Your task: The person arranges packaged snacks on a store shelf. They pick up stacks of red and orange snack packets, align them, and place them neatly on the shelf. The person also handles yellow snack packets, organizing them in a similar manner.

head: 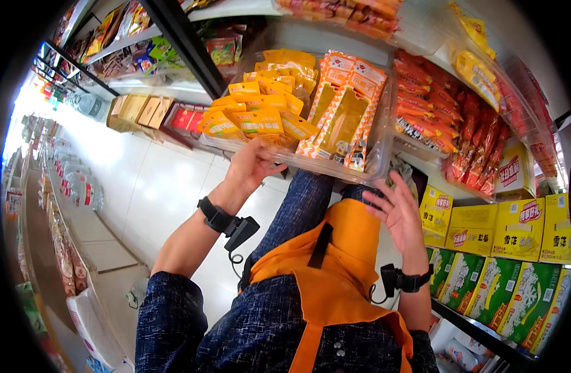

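A clear plastic tray (332, 169) extends out from the shelf in front of me. Small yellow snack packets (262, 105) stand in overlapping rows in its left half. Longer orange-and-white snack packets with clear windows (346, 109) lie in its right half. My left hand (252, 161) is at the tray's front rim, below the yellow packets, its thumb over the edge; how firmly it grips is unclear. My right hand (397, 210) is near the tray's front right corner, fingers spread and holding nothing; whether a fingertip touches the tray cannot be told.
Red snack packets (425, 102) fill bins on the right. Below them stand yellow cartons (518, 228) and green cartons (493, 289). A black shelf post (187, 46) rises left of the tray. Water bottles (80, 186) and packaged goods line the shelving across the aisle.
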Action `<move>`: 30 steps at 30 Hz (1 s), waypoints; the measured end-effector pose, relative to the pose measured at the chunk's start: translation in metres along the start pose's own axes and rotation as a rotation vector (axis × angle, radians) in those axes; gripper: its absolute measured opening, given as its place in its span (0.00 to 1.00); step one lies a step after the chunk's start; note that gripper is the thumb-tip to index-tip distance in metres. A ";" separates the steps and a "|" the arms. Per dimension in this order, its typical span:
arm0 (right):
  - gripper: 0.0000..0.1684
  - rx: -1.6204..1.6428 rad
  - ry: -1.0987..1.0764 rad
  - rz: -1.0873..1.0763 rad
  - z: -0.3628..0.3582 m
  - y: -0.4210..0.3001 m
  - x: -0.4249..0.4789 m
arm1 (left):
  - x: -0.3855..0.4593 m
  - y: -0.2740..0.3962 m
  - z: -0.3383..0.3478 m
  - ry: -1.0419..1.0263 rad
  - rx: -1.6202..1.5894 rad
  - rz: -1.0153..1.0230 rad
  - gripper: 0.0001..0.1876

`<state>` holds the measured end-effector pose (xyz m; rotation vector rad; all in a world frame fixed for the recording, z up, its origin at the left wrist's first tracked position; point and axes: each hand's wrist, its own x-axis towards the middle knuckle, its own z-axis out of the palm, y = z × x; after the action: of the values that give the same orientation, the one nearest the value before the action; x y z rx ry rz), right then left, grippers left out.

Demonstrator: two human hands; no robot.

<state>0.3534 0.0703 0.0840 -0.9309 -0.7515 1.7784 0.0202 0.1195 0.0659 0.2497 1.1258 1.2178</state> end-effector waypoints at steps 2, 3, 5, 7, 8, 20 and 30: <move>0.35 -0.072 -0.005 0.006 0.006 0.002 0.007 | -0.010 -0.012 -0.022 -0.036 -0.009 -0.024 0.08; 0.36 -0.113 -0.011 -0.009 0.008 0.002 0.010 | -0.019 -0.016 -0.022 -0.039 -0.006 -0.020 0.08; 0.38 -0.187 0.009 0.016 0.018 0.001 0.007 | -0.032 -0.027 -0.031 -0.044 -0.023 -0.030 0.10; 0.39 -0.325 0.044 -0.066 0.016 0.013 0.008 | -0.044 -0.039 -0.039 -0.067 -0.056 -0.052 0.13; 0.40 -0.394 0.062 -0.107 0.016 0.018 0.007 | -0.051 -0.044 -0.040 -0.029 -0.070 -0.054 0.11; 0.38 -0.797 0.232 -0.098 0.036 0.044 -0.056 | -0.091 -0.084 -0.063 0.062 -0.011 -0.072 0.10; 0.40 -0.654 0.423 -0.026 0.007 0.048 -0.126 | -0.121 -0.089 -0.039 -0.137 0.123 -0.247 0.17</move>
<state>0.3568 -0.0645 0.0817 -1.6538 -1.0731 1.2458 0.0535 -0.0320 0.0526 0.2744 1.0789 0.9012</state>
